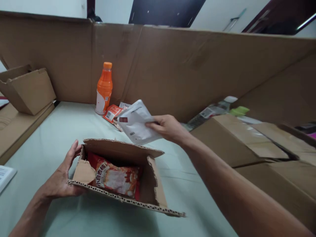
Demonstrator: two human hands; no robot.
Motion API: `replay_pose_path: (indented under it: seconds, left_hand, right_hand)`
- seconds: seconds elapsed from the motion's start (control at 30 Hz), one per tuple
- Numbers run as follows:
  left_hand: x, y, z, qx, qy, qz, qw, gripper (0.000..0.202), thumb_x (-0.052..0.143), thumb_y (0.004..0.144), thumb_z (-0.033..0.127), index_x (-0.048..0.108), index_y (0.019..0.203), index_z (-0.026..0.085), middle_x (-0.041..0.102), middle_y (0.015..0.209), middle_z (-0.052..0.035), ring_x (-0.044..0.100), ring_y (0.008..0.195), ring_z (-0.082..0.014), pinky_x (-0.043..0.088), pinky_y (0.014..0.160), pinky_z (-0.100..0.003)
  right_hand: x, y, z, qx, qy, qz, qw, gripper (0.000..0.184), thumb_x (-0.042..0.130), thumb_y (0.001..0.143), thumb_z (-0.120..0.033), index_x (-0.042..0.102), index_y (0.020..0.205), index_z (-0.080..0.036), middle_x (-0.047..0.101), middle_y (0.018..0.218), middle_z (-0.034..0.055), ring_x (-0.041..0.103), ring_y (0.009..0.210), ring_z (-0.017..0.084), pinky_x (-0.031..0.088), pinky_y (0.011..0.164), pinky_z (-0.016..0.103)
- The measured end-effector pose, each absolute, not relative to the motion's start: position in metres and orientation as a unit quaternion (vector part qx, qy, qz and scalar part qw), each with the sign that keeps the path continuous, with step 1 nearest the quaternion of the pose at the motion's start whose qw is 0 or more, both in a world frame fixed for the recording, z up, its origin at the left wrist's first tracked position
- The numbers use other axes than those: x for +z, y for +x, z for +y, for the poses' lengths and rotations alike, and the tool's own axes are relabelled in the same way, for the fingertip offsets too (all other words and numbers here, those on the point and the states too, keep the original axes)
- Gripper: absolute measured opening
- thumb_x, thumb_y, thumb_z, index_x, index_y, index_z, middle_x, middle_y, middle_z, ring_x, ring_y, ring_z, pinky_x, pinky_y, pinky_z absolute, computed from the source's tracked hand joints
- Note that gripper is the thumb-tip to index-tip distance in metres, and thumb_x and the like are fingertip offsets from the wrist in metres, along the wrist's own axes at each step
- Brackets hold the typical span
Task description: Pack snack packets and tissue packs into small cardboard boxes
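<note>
My left hand (60, 179) grips the left end of an open cardboard box (161, 184), thumb at the far side and fingers beneath. Inside the box lies a red snack bag (118, 179) with Chinese lettering. My right hand (169, 128) pinches a white flat packet (138, 123) by its right edge and holds it up beyond the box's far rim. Behind that packet, partly covered by it, an orange-red packet (112, 113) with a barcode rests on the table. An orange drink bottle (104, 89) stands upright beside it.
A tall cardboard wall (187, 69) closes off the back of the pale table (66, 121). On the left, a small open box (32, 90) sits on a flat carton (22, 128). Cardboard boxes (232, 138) fill the right side, with a clear bottle (209, 112) lying behind them.
</note>
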State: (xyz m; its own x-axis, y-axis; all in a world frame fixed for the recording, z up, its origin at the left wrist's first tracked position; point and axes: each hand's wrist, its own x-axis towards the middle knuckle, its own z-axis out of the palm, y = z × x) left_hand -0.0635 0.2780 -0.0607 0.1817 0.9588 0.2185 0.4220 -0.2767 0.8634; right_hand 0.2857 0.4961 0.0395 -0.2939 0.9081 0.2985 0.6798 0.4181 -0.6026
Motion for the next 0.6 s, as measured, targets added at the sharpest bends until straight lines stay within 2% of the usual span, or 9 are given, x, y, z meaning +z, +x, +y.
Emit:
replay_pose_path:
  seconds: [0.07, 0.13, 0.2, 0.27, 0.37, 0.43, 0.47, 0.53, 0.6]
  left_hand:
    - [-0.062, -0.063, 0.278, 0.402, 0.691, 0.495, 0.340, 0.133, 0.090, 0.074, 0.057, -0.005, 0.167, 0.044, 0.022, 0.175, -0.0101, 0.022, 0.158, -0.0493, 0.023, 0.124, -0.075]
    - [-0.065, -0.064, 0.278, 0.398, 0.691, 0.494, 0.347, 0.136, 0.091, 0.072, 0.055, -0.006, 0.166, 0.045, 0.019, 0.175, -0.0087, 0.020, 0.158, -0.0492, 0.023, 0.124, -0.074]
    - [-0.067, -0.065, 0.277, 0.391, 0.689, 0.496, 0.356, 0.139, 0.094, 0.070, 0.051, -0.007, 0.166, 0.046, 0.019, 0.176, -0.0073, 0.020, 0.158, -0.0490, 0.022, 0.125, -0.074]
    - [-0.068, -0.066, 0.276, 0.389, 0.687, 0.495, 0.362, 0.141, 0.095, 0.069, 0.052, -0.007, 0.165, 0.047, 0.018, 0.176, -0.0064, 0.020, 0.159, -0.0491, 0.020, 0.125, -0.075]
    - [-0.066, -0.065, 0.275, 0.393, 0.690, 0.491, 0.359, 0.132, 0.089, 0.074, 0.060, -0.005, 0.166, 0.048, 0.019, 0.176, -0.0068, 0.021, 0.158, -0.0500, 0.020, 0.124, -0.077]
    - [-0.064, -0.062, 0.275, 0.395, 0.697, 0.484, 0.352, 0.127, 0.085, 0.076, 0.065, -0.004, 0.165, 0.050, 0.020, 0.175, -0.0075, 0.024, 0.157, -0.0510, 0.023, 0.121, -0.080]
    - [-0.063, -0.061, 0.275, 0.395, 0.701, 0.482, 0.347, 0.125, 0.084, 0.077, 0.067, -0.004, 0.165, 0.051, 0.021, 0.175, -0.0081, 0.025, 0.156, -0.0513, 0.024, 0.120, -0.080]
    - [-0.063, -0.057, 0.276, 0.398, 0.703, 0.483, 0.338, 0.126, 0.083, 0.077, 0.067, -0.005, 0.165, 0.049, 0.023, 0.174, -0.0102, 0.029, 0.155, -0.0513, 0.027, 0.120, -0.080]
    - [-0.065, -0.054, 0.278, 0.403, 0.697, 0.491, 0.332, 0.129, 0.085, 0.075, 0.064, -0.004, 0.167, 0.045, 0.026, 0.173, -0.0127, 0.032, 0.154, -0.0501, 0.030, 0.120, -0.076]
  right_hand:
    - [0.039, 0.274, 0.500, 0.173, -0.521, -0.760, 0.348, 0.011, 0.062, 0.075, -0.024, 0.072, 0.069, -0.022, 0.068, 0.068, -0.0004, 0.062, 0.065, 0.019, 0.049, 0.063, 0.032]
    - [0.051, 0.273, 0.481, 0.152, -0.501, -0.730, 0.440, 0.012, 0.063, 0.082, -0.024, 0.075, 0.079, -0.022, 0.074, 0.079, 0.0026, 0.066, 0.074, 0.019, 0.052, 0.071, 0.033]
    - [0.074, 0.270, 0.446, 0.150, -0.422, -0.737, 0.506, 0.012, 0.067, 0.089, -0.029, 0.077, 0.088, -0.023, 0.076, 0.081, 0.0025, 0.067, 0.072, 0.016, 0.053, 0.066, 0.029]
    - [0.091, 0.258, 0.404, 0.178, -0.303, -0.840, 0.414, 0.014, 0.066, 0.095, -0.028, 0.078, 0.089, -0.025, 0.076, 0.078, -0.0005, 0.067, 0.066, 0.013, 0.052, 0.061, 0.025]
    - [0.084, 0.221, 0.362, 0.156, -0.270, -0.948, 0.071, 0.015, 0.067, 0.089, -0.014, 0.078, 0.096, -0.020, 0.078, 0.082, 0.0045, 0.069, 0.064, 0.017, 0.052, 0.057, 0.027]
    - [0.063, 0.194, 0.355, 0.090, -0.296, -0.945, -0.109, 0.020, 0.067, 0.082, -0.005, 0.078, 0.095, -0.014, 0.079, 0.085, 0.0108, 0.071, 0.065, 0.022, 0.052, 0.057, 0.030]
    - [0.053, 0.184, 0.356, 0.076, -0.291, -0.941, -0.158, 0.021, 0.065, 0.081, -0.002, 0.078, 0.093, -0.012, 0.079, 0.085, 0.0124, 0.072, 0.066, 0.023, 0.051, 0.057, 0.031]
    - [0.046, 0.180, 0.360, 0.091, -0.266, -0.942, -0.184, 0.021, 0.061, 0.082, -0.001, 0.078, 0.085, -0.013, 0.080, 0.084, 0.0112, 0.072, 0.066, 0.022, 0.050, 0.057, 0.030]
    - [0.057, 0.195, 0.362, 0.132, -0.267, -0.948, -0.111, 0.021, 0.060, 0.083, -0.002, 0.075, 0.079, -0.016, 0.079, 0.081, 0.0066, 0.070, 0.063, 0.018, 0.047, 0.055, 0.027]
